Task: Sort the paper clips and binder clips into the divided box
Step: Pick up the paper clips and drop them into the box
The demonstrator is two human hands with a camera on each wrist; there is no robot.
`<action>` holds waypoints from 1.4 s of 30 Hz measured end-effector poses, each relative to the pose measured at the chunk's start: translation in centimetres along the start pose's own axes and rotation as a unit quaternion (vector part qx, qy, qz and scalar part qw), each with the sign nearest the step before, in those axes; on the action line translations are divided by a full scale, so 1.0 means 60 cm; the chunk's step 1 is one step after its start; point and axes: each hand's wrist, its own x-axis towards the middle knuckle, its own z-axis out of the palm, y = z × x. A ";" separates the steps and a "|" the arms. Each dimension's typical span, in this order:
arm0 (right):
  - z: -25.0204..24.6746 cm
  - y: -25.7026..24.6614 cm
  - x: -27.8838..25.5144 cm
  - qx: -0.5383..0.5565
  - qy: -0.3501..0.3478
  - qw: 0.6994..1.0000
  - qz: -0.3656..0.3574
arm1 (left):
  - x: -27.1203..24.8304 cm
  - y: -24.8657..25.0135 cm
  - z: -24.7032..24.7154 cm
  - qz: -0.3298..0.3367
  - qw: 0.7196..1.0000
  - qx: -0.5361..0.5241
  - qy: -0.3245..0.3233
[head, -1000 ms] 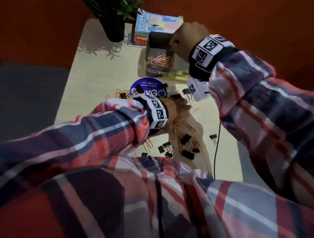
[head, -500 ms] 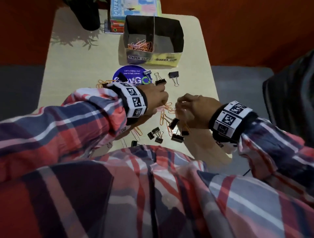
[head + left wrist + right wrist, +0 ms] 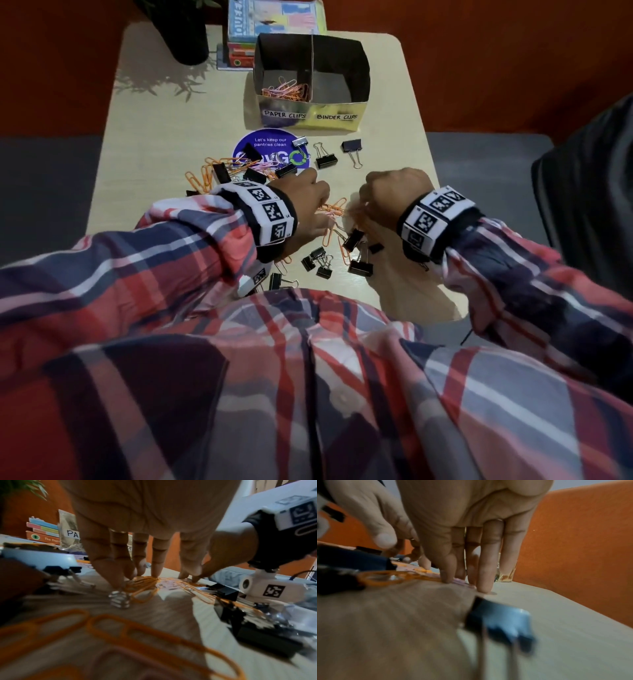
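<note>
The divided box (image 3: 310, 114) stands at the far middle of the table, labelled for paper clips and binder clips. Its left half holds paper clips (image 3: 284, 90); no clips show in its right half. My left hand (image 3: 320, 202) pinches orange paper clips (image 3: 144, 581) on the table between thumb and fingertips (image 3: 131, 574). Beside it, my right hand (image 3: 363, 202) presses straight fingertips (image 3: 484, 586) onto pink and orange clips (image 3: 423, 576). Black binder clips (image 3: 359, 265) lie scattered near the front edge, and others (image 3: 351, 145) lie in front of the box.
More orange paper clips (image 3: 202, 171) and binder clips lie at the left beside a round blue sticker (image 3: 270, 144). A plant pot (image 3: 186, 37) and stacked books (image 3: 274, 20) stand behind the box. A black cable (image 3: 467, 335) hangs off the right front edge.
My right hand has come back from over the box to the clip pile beside my left hand. The left hand has stayed on the pile.
</note>
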 end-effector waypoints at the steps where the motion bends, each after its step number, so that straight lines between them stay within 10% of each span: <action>1: -0.005 0.000 0.009 0.003 -0.001 1.000 0.007 | -0.003 0.007 0.001 -0.009 1.000 0.005 0.009; 31: -0.006 -0.020 0.005 -0.044 -0.014 0.994 -0.103 | 0.057 0.003 -0.060 -0.034 0.999 0.011 -0.035; 42: 0.019 0.023 -0.015 0.007 -0.023 0.997 -0.079 | 0.152 -0.072 -0.224 -0.086 0.987 0.060 0.126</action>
